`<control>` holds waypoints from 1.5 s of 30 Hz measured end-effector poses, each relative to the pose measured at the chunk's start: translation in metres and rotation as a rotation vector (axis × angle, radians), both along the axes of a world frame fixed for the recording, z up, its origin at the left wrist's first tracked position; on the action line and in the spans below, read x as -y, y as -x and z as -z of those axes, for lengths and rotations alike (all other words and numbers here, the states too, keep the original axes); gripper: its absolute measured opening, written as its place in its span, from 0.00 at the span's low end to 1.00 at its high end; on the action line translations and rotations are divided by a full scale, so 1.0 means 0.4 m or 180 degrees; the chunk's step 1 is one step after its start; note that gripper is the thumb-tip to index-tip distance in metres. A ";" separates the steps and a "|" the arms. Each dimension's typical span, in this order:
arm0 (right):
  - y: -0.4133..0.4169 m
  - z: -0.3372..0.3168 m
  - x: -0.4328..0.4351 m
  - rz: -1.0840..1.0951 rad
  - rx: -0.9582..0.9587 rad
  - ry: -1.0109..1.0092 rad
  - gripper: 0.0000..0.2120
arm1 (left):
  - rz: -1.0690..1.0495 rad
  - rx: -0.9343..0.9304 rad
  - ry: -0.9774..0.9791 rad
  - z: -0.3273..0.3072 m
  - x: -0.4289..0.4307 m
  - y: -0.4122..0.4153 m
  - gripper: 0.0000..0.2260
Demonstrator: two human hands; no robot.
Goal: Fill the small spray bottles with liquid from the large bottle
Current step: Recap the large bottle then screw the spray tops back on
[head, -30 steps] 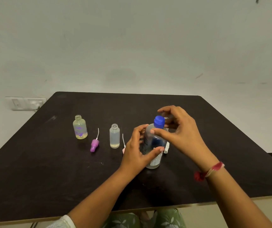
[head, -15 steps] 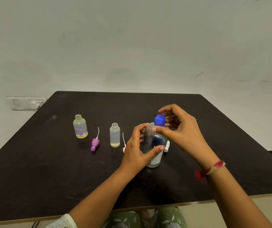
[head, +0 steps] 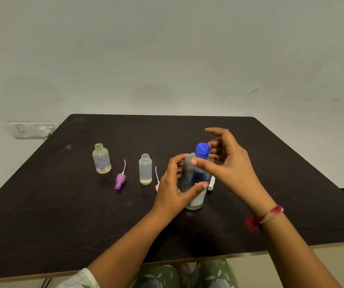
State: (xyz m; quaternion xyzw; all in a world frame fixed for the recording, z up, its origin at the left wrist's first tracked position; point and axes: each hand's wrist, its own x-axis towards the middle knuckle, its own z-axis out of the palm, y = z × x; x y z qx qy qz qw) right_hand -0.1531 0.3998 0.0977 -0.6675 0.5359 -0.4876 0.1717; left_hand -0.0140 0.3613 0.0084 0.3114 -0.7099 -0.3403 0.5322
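Observation:
The large clear bottle point(head: 196, 183) stands upright on the dark table point(head: 63, 215), closed by a blue cap point(head: 202, 150) that sits slightly tilted. My left hand point(head: 172, 188) grips its body from the left. My right hand point(head: 229, 165) curls round the cap, thumb in front just below it, fingers behind, index finger lifted. Two small bottles stand open to the left: a yellowish one with purple print point(head: 101, 159) and a clear one point(head: 145, 169) with a little liquid at the bottom. A purple spray head point(head: 120, 180) lies between them.
A pink spray head point(head: 157, 186) lies mostly hidden behind my left hand. A white spray part point(head: 211, 182) lies just right of the large bottle. A wall socket point(head: 33, 129) sits beyond the table's left corner. The near table edge runs close to my lap.
My right hand has turned at the blue cap: its thumb slid lower and the index finger lifted away. The cap now looks tilted. My left hand and the small bottles stayed put.

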 end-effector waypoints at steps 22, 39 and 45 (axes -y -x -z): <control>-0.011 0.132 -0.051 0.0155 0.0638 -0.0556 0.36 | 0.0126 0.0249 0.0169 0.025 0.009 0.001 0.46; 0.227 0.082 -0.043 0.1223 0.1053 -0.0006 0.33 | -0.0091 0.0531 0.0187 0.021 0.004 0.013 0.37; 0.274 0.118 0.033 0.1447 0.1055 0.0042 0.35 | -0.0110 0.0489 0.0196 0.020 0.005 0.014 0.34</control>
